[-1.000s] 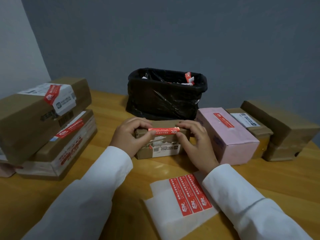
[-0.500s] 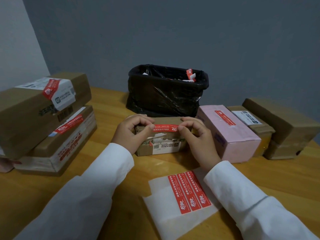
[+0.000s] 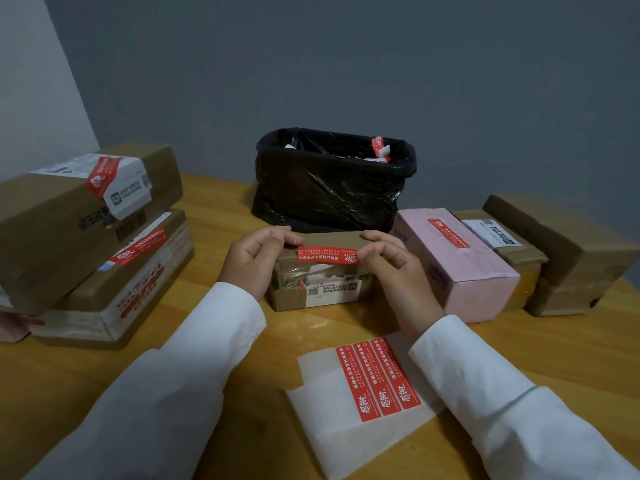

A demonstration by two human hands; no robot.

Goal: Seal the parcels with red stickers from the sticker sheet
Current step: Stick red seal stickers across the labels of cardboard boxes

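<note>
While my two hands meet over the small brown parcel (image 3: 320,275), I've got a red sticker (image 3: 327,254) stretched flat along its top front edge. My left hand (image 3: 254,261) has its fingers curled, pinching the sticker's left end against the cardboard. My right hand (image 3: 398,268) does the same at the other end, fingertips (image 3: 367,252) nipping the right tip of the strip. So both hands are grasping the sticker, and it lies between them, touching the box.

Just below my right wrist, nearer to me, the sticker sheet (image 3: 349,417) lies on the wooden table (image 3: 214,216), with three red stickers (image 3: 379,377) side by side on its white backing; my right sleeve (image 3: 512,403) covers its right edge.

Beyond my hands, right behind the parcel, stands a bin lined with a black bag (image 3: 332,181), scraps of red and white at its rim.

Off to the left of my left hand, two big brown boxes are stacked: the top box (image 3: 62,216) wears a red sticker over its white label, and the lower box (image 3: 114,296) has one too.

Right of my right hand, just beside it, sits a pink box (image 3: 460,265) with a red sticker on top. Past that, a brown box with a white label (image 3: 502,244), then another brown box (image 3: 568,251), touching in a row.
</note>
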